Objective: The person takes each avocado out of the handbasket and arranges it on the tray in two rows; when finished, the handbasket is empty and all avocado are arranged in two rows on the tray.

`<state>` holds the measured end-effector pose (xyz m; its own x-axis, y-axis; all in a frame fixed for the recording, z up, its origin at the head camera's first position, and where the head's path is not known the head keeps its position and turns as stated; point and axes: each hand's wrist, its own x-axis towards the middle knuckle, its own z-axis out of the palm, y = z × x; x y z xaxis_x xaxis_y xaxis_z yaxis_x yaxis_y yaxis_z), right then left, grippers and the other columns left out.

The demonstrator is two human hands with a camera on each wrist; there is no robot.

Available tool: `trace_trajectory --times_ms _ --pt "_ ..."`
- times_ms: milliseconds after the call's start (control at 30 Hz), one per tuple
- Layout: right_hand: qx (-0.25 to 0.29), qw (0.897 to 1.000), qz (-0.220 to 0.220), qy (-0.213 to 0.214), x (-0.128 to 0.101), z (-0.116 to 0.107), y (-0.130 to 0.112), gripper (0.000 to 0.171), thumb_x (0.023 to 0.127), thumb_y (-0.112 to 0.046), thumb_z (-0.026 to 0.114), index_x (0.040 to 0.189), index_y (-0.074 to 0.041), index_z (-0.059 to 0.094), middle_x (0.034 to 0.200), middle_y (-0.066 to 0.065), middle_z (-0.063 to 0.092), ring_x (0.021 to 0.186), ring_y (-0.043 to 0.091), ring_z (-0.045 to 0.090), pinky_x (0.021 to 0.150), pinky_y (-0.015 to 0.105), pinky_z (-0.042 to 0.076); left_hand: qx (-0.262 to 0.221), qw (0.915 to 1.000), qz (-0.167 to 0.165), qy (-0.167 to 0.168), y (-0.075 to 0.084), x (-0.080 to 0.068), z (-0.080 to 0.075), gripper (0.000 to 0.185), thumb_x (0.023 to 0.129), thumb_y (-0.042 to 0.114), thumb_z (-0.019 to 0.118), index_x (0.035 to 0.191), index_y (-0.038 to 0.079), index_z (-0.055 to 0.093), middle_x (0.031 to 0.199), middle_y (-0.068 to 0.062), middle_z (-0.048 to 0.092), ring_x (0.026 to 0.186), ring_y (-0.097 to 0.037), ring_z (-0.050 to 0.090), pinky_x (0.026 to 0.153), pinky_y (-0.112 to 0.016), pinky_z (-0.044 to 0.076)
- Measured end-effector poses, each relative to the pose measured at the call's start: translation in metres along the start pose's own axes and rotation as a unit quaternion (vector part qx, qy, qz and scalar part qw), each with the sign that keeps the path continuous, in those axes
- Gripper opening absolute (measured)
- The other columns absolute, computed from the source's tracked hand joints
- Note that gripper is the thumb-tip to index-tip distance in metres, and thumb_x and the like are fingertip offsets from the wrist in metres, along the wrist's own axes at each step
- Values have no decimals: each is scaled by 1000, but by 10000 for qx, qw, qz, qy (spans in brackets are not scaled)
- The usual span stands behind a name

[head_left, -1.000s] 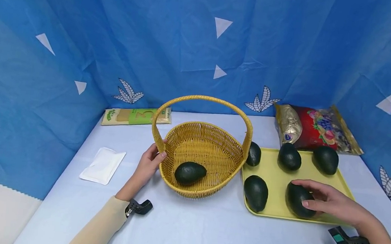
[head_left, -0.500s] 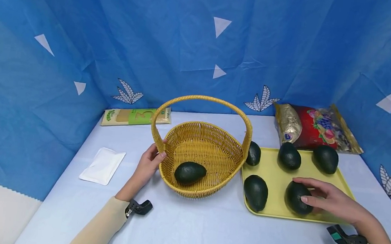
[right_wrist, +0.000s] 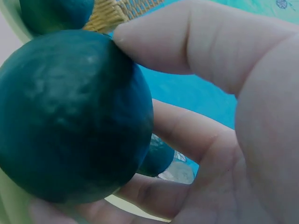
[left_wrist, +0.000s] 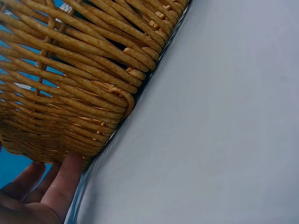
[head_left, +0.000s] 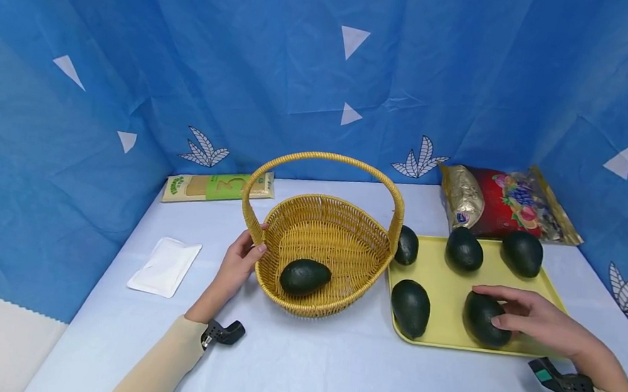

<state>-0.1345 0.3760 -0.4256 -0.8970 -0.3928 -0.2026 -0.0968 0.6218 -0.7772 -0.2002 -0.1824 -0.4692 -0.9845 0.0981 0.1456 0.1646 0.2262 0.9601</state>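
A golden wicker basket with a tall arched handle stands mid-table, one dark green avocado lying inside it. At its left side, my left hand holds the basket where the handle meets the rim. The left wrist view shows the fingers against the woven outer wall. On the right, my right hand grips another avocado at the front of the yellow tray. Thumb and fingers curl round that avocado in the right wrist view. Whether it still touches the tray, I cannot tell.
Several other avocados sit on the tray, including one at front left and one at back right. Behind stands a red and gold bag. A flat noodle-like packet and a white packet lie left.
The avocado in my right hand shifts slightly left, then back right, with the fingers staying round it. My left hand keeps its place on the basket.
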Motion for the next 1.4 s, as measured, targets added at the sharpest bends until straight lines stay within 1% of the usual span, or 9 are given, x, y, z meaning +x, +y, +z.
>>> trace_trajectory --times_ms 133,233,367,500,767,900,1067,1267,1400 --pt "-46 9999 -90 22 0 -2 3 49 98 -14 62 144 -1 53 123 -48 44 103 -15 49 78 18 50 -25 10000 5 19 1 0 0 50 104 17 56 152 8 45 154 -22 48 139 -40 51 91 -13 52" --pt "-138 9997 -200 52 1 -1 4 48 98 -14 63 144 -3 54 125 -47 44 111 -25 42 83 17 50 -19 10000 19 9 0 1 0 50 104 17 55 152 7 44 154 -23 48 139 -41 51 92 -13 51" --pt "-280 9994 -188 90 1 2 3 48 98 -16 64 144 -5 54 126 -47 43 113 -28 37 85 16 49 10 10000 27 1 -1 0 -1 50 105 16 54 152 6 44 154 -23 48 139 -41 51 92 -13 51" --pt "-396 9990 -164 143 2 4 1 49 99 -18 65 145 -6 54 125 -48 42 112 -29 36 85 17 50 -10 10000 18 -8 -1 0 -1 50 104 17 55 152 7 44 154 -23 48 140 -41 50 91 -13 51" --pt "-364 9978 -422 361 1 4 -1 49 97 -12 66 143 -2 53 125 -45 45 112 -26 41 84 18 52 -53 10000 1 4 -1 0 -1 50 104 17 56 152 8 45 154 -22 48 140 -40 50 91 -14 52" --pt "-275 9984 -369 323 1 3 1 49 98 -13 64 144 -1 52 125 -46 45 112 -26 42 83 18 52 -37 10000 -12 12 -1 -1 0 51 104 18 56 153 9 44 155 -22 47 140 -40 50 91 -14 52" --pt "-40 9995 -214 240 0 1 3 50 101 -13 61 147 0 48 124 -46 45 109 -22 49 81 20 55 -30 10000 -24 4 -1 -1 0 51 104 19 56 153 10 44 155 -23 47 139 -41 51 90 -15 53" --pt "258 9996 -24 134 -1 -1 5 50 103 -14 57 150 -3 45 122 -45 47 104 -17 54 75 26 58 -24 9999 -104 5 -2 0 0 51 104 20 56 153 11 43 154 -22 48 138 -40 52 91 -18 54" --pt "422 9990 -57 100 -3 -3 6 48 103 -13 55 150 -11 47 123 -44 49 105 -16 56 74 28 58 -20 9999 -106 20 -3 0 0 51 104 19 56 153 11 44 153 -23 49 135 -40 54 90 -19 55"
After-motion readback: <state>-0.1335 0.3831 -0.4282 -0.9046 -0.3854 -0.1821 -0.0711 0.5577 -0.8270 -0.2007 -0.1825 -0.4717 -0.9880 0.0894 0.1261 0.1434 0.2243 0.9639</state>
